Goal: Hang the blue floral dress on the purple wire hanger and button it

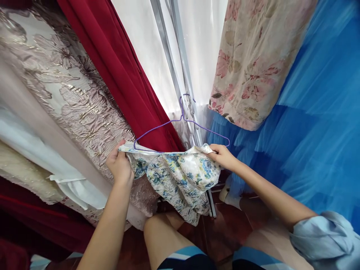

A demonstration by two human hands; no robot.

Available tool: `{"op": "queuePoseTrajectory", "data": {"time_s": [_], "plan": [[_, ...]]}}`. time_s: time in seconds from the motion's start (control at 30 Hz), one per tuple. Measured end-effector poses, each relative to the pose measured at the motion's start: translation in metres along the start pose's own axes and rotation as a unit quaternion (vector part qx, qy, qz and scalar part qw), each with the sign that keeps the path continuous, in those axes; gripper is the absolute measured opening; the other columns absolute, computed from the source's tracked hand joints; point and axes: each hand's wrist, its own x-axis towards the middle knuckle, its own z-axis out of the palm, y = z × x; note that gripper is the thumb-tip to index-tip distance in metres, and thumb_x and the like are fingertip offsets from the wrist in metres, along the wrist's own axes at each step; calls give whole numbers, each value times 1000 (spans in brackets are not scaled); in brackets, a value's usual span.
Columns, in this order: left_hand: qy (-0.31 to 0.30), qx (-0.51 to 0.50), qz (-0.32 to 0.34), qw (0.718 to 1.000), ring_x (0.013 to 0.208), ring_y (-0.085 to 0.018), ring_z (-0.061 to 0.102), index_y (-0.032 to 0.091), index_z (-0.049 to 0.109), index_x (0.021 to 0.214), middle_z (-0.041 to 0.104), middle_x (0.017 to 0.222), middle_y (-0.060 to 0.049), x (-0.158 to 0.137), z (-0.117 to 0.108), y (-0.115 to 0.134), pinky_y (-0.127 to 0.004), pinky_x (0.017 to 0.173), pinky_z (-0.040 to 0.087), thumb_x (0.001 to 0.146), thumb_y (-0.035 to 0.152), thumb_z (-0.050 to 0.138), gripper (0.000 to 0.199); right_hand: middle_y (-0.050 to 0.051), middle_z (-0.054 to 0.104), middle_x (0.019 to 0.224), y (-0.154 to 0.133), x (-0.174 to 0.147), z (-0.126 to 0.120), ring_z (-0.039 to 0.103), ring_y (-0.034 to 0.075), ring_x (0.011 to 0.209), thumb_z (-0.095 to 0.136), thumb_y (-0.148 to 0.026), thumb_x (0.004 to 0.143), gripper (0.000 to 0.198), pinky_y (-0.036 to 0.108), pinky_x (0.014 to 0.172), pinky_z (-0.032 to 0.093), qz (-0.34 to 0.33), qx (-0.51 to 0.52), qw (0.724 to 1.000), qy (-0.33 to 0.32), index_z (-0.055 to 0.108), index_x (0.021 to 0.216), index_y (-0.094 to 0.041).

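A white garment with a blue and yellow floral print [182, 172] hangs between my two hands, its upper edge stretched sideways. My left hand [120, 163] is closed on the left end of that edge. At the other end my right hand [222, 155] pinches the fabric near the shoulder. A purple wire hanger [157, 127] sits at the garment's top, its shoulders and hook showing above the edge. Part of its lower bar lies behind or inside the cloth, and I cannot tell which. The hook overlaps a grey metal stand in view.
Grey metal poles [171, 56] rise in front of a white curtain [135, 22]. To the left hang a dark red cloth [112, 63] and a pink brocade gown [81, 101]. On the right are a pink floral dress [253, 63] and blue tulle [317, 112]. Dark reddish floor tiles [227, 228] lie below.
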Motion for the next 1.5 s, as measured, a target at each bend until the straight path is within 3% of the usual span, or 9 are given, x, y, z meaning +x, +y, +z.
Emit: {"op": "queuePoseTrajectory", "data": {"time_s": [0.2, 0.37, 0.57, 0.7, 0.83, 0.93, 1.03, 1.27, 1.5], "plan": [[-60, 85, 74, 992, 105, -20, 66, 12, 69, 113, 72, 113, -8, -1, 12, 21, -36, 99, 52, 87, 22, 56, 31, 0, 56, 75, -2, -2, -6, 51, 15, 69, 52, -28, 89, 22, 25, 64, 35, -11, 8, 1000, -21, 59, 71, -17], [-168, 240, 282, 913, 110, -20, 63, 16, 72, 114, 70, 113, -9, -21, 60, 67, -35, 103, 47, 89, 14, 49, 34, -2, 50, 69, -6, -6, 1, 47, 13, 64, 51, -21, 87, 24, 25, 60, 32, -25, 25, 999, -18, 53, 63, -17], [-261, 265, 307, 876, 104, -21, 66, 20, 72, 113, 72, 112, -5, -31, 110, 72, -34, 97, 48, 87, 7, 44, 41, 1, 59, 77, -16, -19, -5, 57, 16, 73, 49, -20, 90, 23, 27, 69, 42, -81, 44, 996, 3, 62, 72, -19], [-250, 249, 280, 893, 92, -19, 67, 20, 72, 110, 74, 106, -3, -29, 111, 56, -29, 87, 49, 88, 12, 46, 35, 8, 64, 115, -4, -33, -27, 59, 24, 111, 47, -22, 92, 24, 37, 97, 44, -106, 21, 968, 228, 70, 89, -21], [-273, 243, 257, 895, 88, -18, 67, 19, 70, 108, 73, 101, -3, -33, 108, 47, -26, 80, 48, 89, 15, 48, 29, 8, 64, 114, 24, -29, -61, 56, 28, 114, 57, -36, 87, 21, 39, 97, 46, 7, 24, 903, 429, 70, 86, -20], [-278, 222, 226, 907, 90, -18, 68, 18, 66, 107, 73, 98, -4, -36, 106, 39, -24, 79, 48, 88, 16, 47, 27, 5, 71, 87, 38, -8, -80, 65, 25, 87, 64, -39, 80, 22, 35, 77, 53, 157, 215, 922, 282, 69, 88, -19], [-241, 225, 193, 924, 83, -16, 67, 18, 64, 100, 71, 89, -3, -39, 102, 30, -23, 76, 48, 87, 18, 49, 20, 5, 69, 71, 43, 16, -79, 63, 22, 67, 68, -34, 71, 19, 32, 64, 52, 263, 351, 887, 146, 68, 80, -17], [-218, 205, 170, 939, 82, -17, 67, 20, 61, 95, 69, 83, -2, -38, 92, 27, -24, 77, 49, 85, 22, 52, 14, 2, 68, 80, 53, 37, -64, 58, 19, 79, 65, -41, 73, 26, 27, 71, 45, 97, 163, 913, 361, 69, 82, -17], [-221, 205, 146, 942, 80, -17, 67, 19, 64, 96, 71, 84, -3, -31, 86, 25, -25, 74, 49, 84, 25, 54, 17, 6, 68, 63, 51, 32, -101, 64, 23, 66, 65, -32, 72, 17, 33, 65, 49, 234, 269, 920, 160, 68, 69, -15]]}}
